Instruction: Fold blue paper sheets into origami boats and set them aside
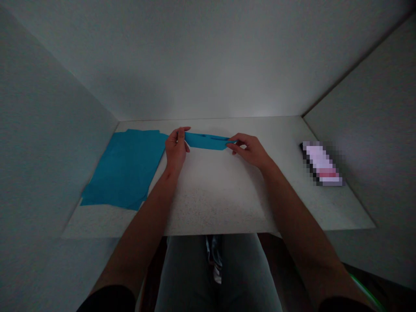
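A narrow strip of folded blue paper [204, 141] lies at the far part of the white desk top [214, 195]. My left hand [177, 149] pinches its left end, and my right hand [248, 151] pinches its right end between thumb and fingers. Just left of my left hand, a larger flat sheet of the same blue paper [125, 169] lies on the desk, its right edge close to that hand. My hands do not touch this sheet.
A flat object, pixelated and pale pink [321, 164], possibly a phone, lies at the desk's right side. Pale walls [208, 56] close in the desk on the left, back and right. My legs show below the front edge.
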The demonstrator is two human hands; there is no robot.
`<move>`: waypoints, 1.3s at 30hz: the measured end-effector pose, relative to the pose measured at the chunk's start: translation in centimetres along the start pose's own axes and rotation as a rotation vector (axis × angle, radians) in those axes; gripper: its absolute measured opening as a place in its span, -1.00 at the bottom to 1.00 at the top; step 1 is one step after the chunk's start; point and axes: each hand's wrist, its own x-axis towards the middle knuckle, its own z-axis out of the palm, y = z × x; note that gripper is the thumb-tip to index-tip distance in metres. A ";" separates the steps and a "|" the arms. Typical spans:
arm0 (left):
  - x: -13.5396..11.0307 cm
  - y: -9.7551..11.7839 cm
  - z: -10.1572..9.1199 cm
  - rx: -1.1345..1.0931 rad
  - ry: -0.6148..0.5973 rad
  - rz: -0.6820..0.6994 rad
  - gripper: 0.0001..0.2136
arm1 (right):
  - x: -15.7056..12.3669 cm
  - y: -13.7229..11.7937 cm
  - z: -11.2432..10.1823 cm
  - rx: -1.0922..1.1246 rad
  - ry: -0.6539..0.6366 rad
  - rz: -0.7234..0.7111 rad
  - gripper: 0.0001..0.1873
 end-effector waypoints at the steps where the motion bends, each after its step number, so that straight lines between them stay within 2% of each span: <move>1: 0.1 -0.2 0.1 -0.018 0.015 0.002 -0.47 | 0.1 0.1 -0.2 -0.012 0.011 -0.001 -0.59; 5: 0.5 -0.8 0.2 -0.086 0.071 -0.017 -0.43 | 0.2 0.6 -1.5 -0.073 0.166 -0.001 -0.67; 11: 0.3 -0.6 0.4 -0.091 0.026 -0.044 -0.43 | 0.0 2.4 -3.9 -0.209 0.423 0.037 -0.84; 19: -0.1 0.1 0.6 -0.143 0.016 -0.064 -0.46 | -1.5 6.0 -8.3 -0.452 0.832 0.220 -0.82; 22: -0.1 0.1 0.6 -0.135 0.013 -0.077 -0.44 | -2.2 7.7 -9.7 -0.490 0.930 0.298 -0.80; 27: -0.1 0.0 0.6 -0.136 0.004 -0.060 -0.40 | -2.8 10.2 -10.3 -0.487 0.986 0.381 -0.74; 32: 0.0 0.3 0.7 -0.128 0.009 -0.113 -0.46 | -2.5 11.0 -9.7 -0.504 1.062 0.253 -0.53; 35: 0.0 0.3 0.6 -0.136 0.011 -0.114 -0.49 | -2.0 10.5 -8.8 -0.462 0.969 0.213 -0.52; 39: 0.0 0.1 0.5 -0.124 -0.001 -0.070 -0.57 | -1.3 8.8 -6.7 -0.453 0.773 0.203 -0.69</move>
